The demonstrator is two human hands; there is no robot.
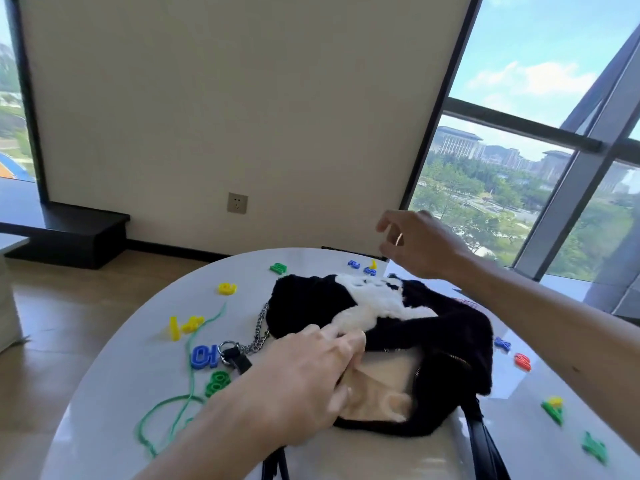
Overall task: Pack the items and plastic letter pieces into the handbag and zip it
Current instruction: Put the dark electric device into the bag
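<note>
1. White and glossy, the round table (114,375) stands before a beige wall (207,98) and tall windows (519,174); all of the task's things lie on it.
2. The left hand (304,375) grips the near lip of the handbag (433,341). Its fingers curl over the edge and pull the mouth wide, so the beige lining shows.
3. The right hand (419,244) hangs in the air above the table's far side, apart from the bag, with its fingers curved towards the thumb. Something glints between them, but I cannot tell whether it pinches a piece or holds nothing.
4. The handbag is black and white plush, lying on its side at the middle of the table and unzipped. Its chain (258,336) trails to the left and a black strap (485,441) runs off the near edge.
5. Plastic pieces lie scattered around it:
   - a blue "10" (204,356) and a green "8" (217,382) just beside the chain
   - yellow pieces (183,325) farther left
   - a blue and yellow cluster (367,268) beyond the bag
   - a red piece (522,361) and a green piece (594,452) to the right
   - a green cord (162,410) looping near the left edge
6. Judged from this, most of the packing is still to do. The risks:
   - if the left hand slackens, the soft mouth may fold shut and dropped pieces will bounce off the plush
   - the green piece sits near the rim, and a sweeping forearm could knock it to the floor
   - the chain or cord may catch in the zip
</note>
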